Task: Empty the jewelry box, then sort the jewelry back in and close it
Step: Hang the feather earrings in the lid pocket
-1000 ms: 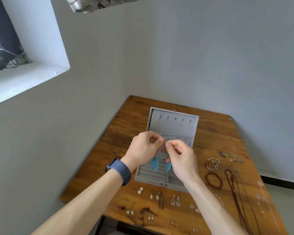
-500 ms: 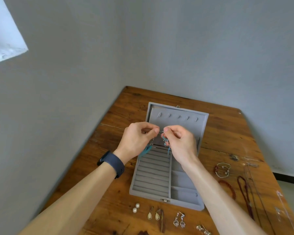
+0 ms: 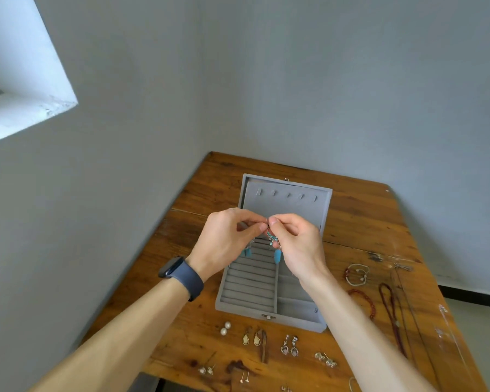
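Observation:
A grey velvet jewelry box (image 3: 246,295) lies open on the wooden table (image 3: 359,222), its lid (image 3: 287,195) flat behind with small hooks. Over the box, my left hand (image 3: 227,241) pinches one turquoise dangle earring (image 3: 247,251) and my right hand (image 3: 297,244) pinches the other turquoise dangle earring (image 3: 276,250). Fingertips of both hands almost meet. The feather ends hang above the slotted rows. The box's compartments look empty.
In front of the box lie pearl studs (image 3: 225,328), drop earrings (image 3: 251,339), crystal earrings (image 3: 290,346) and small studs (image 3: 326,359). Bracelets (image 3: 356,274) and long necklaces (image 3: 391,312) lie on the right. Grey walls close the left and back.
The camera has tilted down, so the box shows lower and fuller. Both hands stay together over the box with the turquoise earrings, which now hang apart, one under each hand.

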`<move>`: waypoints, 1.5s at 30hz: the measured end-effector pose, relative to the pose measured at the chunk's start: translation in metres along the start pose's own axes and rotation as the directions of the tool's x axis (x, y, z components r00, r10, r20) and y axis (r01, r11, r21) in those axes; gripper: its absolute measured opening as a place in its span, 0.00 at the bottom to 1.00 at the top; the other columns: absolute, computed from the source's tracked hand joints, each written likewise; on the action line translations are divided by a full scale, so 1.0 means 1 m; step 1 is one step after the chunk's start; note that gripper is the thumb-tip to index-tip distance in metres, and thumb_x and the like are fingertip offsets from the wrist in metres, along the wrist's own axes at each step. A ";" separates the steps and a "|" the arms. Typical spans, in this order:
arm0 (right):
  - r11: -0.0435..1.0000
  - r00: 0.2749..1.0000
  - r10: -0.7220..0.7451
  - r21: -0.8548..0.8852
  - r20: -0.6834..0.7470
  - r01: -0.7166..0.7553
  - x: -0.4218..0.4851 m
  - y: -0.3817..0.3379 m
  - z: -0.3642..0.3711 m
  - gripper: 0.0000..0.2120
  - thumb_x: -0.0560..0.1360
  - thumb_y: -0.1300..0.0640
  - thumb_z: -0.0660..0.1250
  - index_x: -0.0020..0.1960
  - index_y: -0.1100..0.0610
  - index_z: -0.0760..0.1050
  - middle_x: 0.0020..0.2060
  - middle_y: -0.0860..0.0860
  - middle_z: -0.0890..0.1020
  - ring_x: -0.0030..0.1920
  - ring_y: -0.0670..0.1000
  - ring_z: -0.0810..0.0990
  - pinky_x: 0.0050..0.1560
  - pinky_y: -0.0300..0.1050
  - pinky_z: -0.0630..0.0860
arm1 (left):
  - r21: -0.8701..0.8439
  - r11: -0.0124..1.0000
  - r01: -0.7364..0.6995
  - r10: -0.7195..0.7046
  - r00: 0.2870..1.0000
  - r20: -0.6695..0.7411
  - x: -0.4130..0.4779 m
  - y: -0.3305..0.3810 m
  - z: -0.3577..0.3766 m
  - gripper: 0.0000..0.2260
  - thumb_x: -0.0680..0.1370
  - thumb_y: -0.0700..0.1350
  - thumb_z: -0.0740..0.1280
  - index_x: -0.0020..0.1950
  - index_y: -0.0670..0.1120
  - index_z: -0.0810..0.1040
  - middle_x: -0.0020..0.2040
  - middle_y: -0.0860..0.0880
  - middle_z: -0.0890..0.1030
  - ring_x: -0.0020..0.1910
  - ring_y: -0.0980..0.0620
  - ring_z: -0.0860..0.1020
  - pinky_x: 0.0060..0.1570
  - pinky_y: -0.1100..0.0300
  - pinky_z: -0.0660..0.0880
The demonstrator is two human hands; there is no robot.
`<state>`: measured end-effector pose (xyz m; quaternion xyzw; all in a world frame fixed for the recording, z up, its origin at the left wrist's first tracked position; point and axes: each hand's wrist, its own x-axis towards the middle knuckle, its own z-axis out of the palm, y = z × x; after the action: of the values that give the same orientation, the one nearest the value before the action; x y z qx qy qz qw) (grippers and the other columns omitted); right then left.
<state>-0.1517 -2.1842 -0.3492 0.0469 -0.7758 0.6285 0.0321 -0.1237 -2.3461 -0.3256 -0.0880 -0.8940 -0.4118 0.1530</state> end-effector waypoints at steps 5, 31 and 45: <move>0.995 0.996 -0.091 -0.041 0.001 0.091 -0.021 -0.015 -0.004 0.03 0.79 0.53 0.69 0.51 0.48 0.81 0.43 0.41 0.85 0.42 0.39 0.83 0.36 0.31 0.78 | 0.039 0.999 -0.007 0.007 1.000 -0.018 -0.014 0.015 -0.007 0.08 0.78 0.51 0.70 0.55 0.53 0.85 0.46 0.60 0.83 0.45 0.61 0.79 0.43 0.71 0.75; 0.962 0.963 -0.271 -0.027 0.014 0.271 -0.089 -0.056 -0.036 0.05 0.79 0.54 0.69 0.53 0.45 0.80 0.46 0.41 0.85 0.50 0.41 0.83 0.43 0.38 0.82 | 0.154 0.987 -0.055 0.066 0.996 -0.066 -0.048 0.081 -0.036 0.08 0.80 0.52 0.67 0.54 0.52 0.84 0.47 0.56 0.82 0.43 0.57 0.79 0.43 0.62 0.80; 0.997 0.998 -0.064 0.051 0.024 0.063 -0.069 -0.045 -0.034 0.04 0.79 0.52 0.69 0.49 0.48 0.82 0.40 0.42 0.86 0.44 0.41 0.84 0.38 0.33 0.77 | 0.063 0.990 0.128 -0.129 0.991 0.018 -0.024 0.049 -0.033 0.09 0.80 0.52 0.68 0.53 0.51 0.84 0.45 0.56 0.82 0.43 0.59 0.79 0.34 0.74 0.73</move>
<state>-0.0781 -2.1579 -0.3057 0.0805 -0.7583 0.6457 0.0408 -0.0811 -2.3400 -0.2787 -0.0300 -0.9116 -0.3922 0.1191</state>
